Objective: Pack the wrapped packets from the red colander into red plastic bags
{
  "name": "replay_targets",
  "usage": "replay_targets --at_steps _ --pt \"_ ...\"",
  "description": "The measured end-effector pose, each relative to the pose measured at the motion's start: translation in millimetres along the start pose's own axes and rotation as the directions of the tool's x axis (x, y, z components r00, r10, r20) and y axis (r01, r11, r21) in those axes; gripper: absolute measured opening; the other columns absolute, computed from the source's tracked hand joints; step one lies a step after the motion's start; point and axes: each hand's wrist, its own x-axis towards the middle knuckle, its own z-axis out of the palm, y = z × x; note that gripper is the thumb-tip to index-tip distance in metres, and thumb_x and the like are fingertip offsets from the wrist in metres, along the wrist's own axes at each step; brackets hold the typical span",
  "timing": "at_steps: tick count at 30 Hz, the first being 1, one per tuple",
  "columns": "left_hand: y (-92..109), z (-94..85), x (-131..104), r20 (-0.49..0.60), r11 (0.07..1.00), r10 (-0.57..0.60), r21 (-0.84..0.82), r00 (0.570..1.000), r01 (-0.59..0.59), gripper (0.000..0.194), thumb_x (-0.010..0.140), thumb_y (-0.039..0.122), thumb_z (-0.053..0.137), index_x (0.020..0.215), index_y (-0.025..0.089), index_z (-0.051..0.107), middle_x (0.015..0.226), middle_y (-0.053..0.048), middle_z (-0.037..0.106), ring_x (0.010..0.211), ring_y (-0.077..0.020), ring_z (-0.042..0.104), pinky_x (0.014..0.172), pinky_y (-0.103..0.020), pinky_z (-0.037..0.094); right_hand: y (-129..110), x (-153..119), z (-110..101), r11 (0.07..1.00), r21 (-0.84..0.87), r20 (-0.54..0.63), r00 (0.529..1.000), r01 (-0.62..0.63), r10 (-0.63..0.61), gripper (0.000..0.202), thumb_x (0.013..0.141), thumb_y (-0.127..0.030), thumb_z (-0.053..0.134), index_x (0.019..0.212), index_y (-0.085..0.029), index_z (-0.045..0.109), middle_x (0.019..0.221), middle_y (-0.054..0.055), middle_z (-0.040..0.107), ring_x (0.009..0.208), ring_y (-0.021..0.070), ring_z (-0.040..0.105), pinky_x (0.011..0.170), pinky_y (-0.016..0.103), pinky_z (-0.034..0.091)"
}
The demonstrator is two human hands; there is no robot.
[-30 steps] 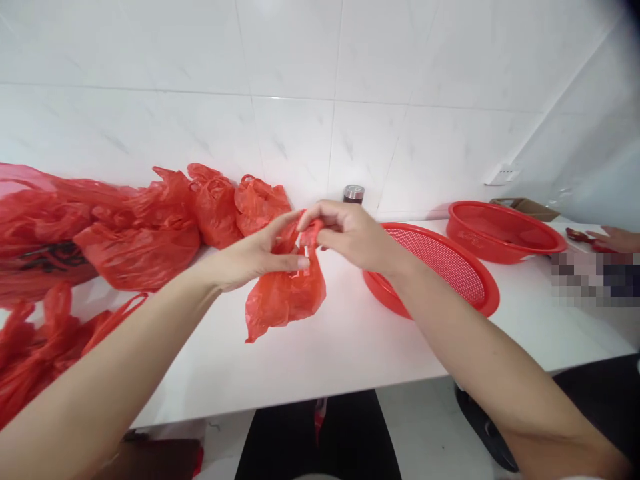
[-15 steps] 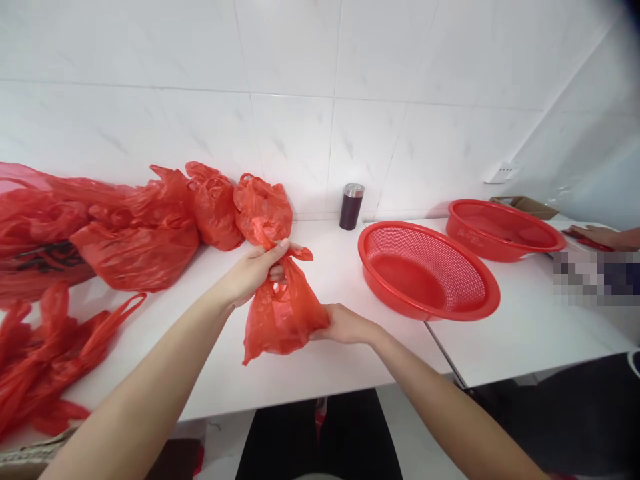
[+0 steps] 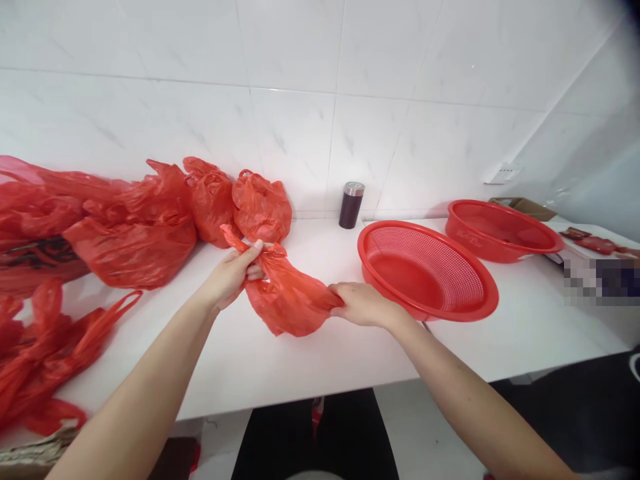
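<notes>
A thin red plastic bag (image 3: 295,300) is stretched between my two hands just over the white table (image 3: 225,373). My left hand (image 3: 237,270) is closed around its gathered handles, whose ends stick out past the thumb. On the other side, my right hand (image 3: 363,305) pinches the bag's bottom corner. The bag looks flat and light; its inside is hidden. Behind my left hand stand several filled red plastic bags (image 3: 263,207) against the wall. More loose red bags (image 3: 55,353) lie in a heap at the left.
To the right is a red perforated basket (image 3: 425,267), with a red basin (image 3: 505,230) behind it. A dark tumbler (image 3: 351,205) stands near the wall. At the far right, red packets (image 3: 597,245) lie beside a person in dark clothing.
My right hand has moved up and right, pulling the bag sideways from hanging to stretched. My left hand has shifted slightly left. The co-worker's hand at the far right has drawn back.
</notes>
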Motion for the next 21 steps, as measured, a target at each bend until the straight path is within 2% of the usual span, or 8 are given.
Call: replay_targets --at_steps 4,7,9,11,14,16,19,21 --pt "3.7 18.3 0.0 0.101 0.983 0.006 0.182 0.995 -0.024 0.036 0.089 0.05 0.051 0.101 0.019 0.066 0.056 0.008 0.02 0.051 -0.0099 0.024 0.063 -0.024 0.043 -10.1 5.0 -6.4 0.976 0.176 -0.227 0.97 0.128 -0.087 0.051 0.082 -0.042 0.064 0.129 -0.029 0.05 0.124 0.008 0.058 0.108 0.0215 0.057 0.088 0.037 0.046" --pt "6.0 32.1 -2.1 0.169 0.961 0.041 0.263 0.985 -0.085 0.041 0.091 0.052 0.046 0.114 0.022 0.062 0.056 0.008 0.02 0.052 -0.0109 0.024 0.062 -0.026 0.041 -31.4 19.2 -7.9 0.88 0.365 -0.468 0.877 0.304 -0.109 0.04 0.088 -0.046 0.055 0.124 -0.027 0.051 0.111 0.005 0.063 0.104 0.0169 0.059 0.085 0.034 0.047" --pt "7.7 38.0 -4.3 0.204 0.953 0.055 0.281 0.977 -0.113 0.04 0.091 0.051 0.047 0.115 0.023 0.061 0.056 0.008 0.021 0.05 -0.0105 0.022 0.055 -0.024 0.036 -43.5 29.7 -6.7 0.822 0.411 -0.552 0.826 0.394 -0.12 0.028 0.089 -0.043 0.054 0.109 -0.024 0.057 0.098 0.002 0.066 0.094 0.0154 0.061 0.08 0.031 0.048" --pt "9.2 39.9 -6.5 0.211 0.957 0.052 0.268 0.976 -0.109 0.035 0.091 0.05 0.049 0.112 0.024 0.06 0.055 0.008 0.022 0.048 -0.0096 0.022 0.051 -0.022 0.032 -52.6 34.9 -4.3 0.791 0.402 -0.621 0.772 0.462 -0.135 0.017 0.09 -0.039 0.055 0.095 -0.022 0.058 0.087 0.0 0.065 0.085 0.0141 0.062 0.077 0.03 0.047" --pt "12.5 35.8 -8.8 0.179 0.977 0.049 0.196 0.983 -0.085 0.031 0.093 0.047 0.045 0.109 0.025 0.06 0.052 0.008 0.031 0.047 -0.0092 0.031 0.051 -0.021 0.034 -62.8 26.1 2.2 0.798 0.299 -0.753 0.643 0.523 -0.139 0.01 0.091 -0.032 0.053 0.088 -0.023 0.057 0.084 -0.001 0.064 0.081 0.0132 0.061 0.078 0.03 0.047" --pt "17.9 30.3 -10.4 0.179 0.982 0.048 0.17 0.983 -0.079 0.029 0.093 0.044 0.047 0.106 0.023 0.062 0.057 0.004 0.048 0.053 -0.011 0.045 0.055 -0.022 0.039 -68.0 11.0 8.4 0.804 0.186 -0.764 0.597 0.565 -0.243 0.008 0.091 -0.028 0.052 0.088 -0.024 0.057 0.087 -0.001 0.065 0.083 0.0139 0.06 0.081 0.031 0.046" --pt "33.2 24.3 -15.4 0.261 0.94 0.076 0.304 0.962 -0.157 0.022 0.087 0.037 0.059 0.096 0.02 0.068 0.082 -0.005 0.066 0.074 -0.0169 0.06 0.068 -0.027 0.048 -71.9 -11.9 15.7 0.768 -0.031 -0.625 0.587 0.64 -0.515 0.005 0.086 -0.029 0.061 0.087 -0.025 0.06 0.087 0.001 0.065 0.087 0.0175 0.059 0.084 0.035 0.045" --pt "44.5 25.5 -20.2 0.351 0.864 0.06 0.45 0.934 -0.225 0.017 0.084 0.032 0.063 0.091 0.019 0.072 0.088 -0.006 0.068 0.077 -0.0183 0.061 0.071 -0.028 0.048 -71.1 -18.4 16.5 0.751 -0.035 -0.62 0.575 0.66 -0.534 0.009 0.084 -0.032 0.064 0.09 -0.025 0.061 0.091 0.002 0.065 0.091 0.0189 0.059 0.087 0.037 0.045"
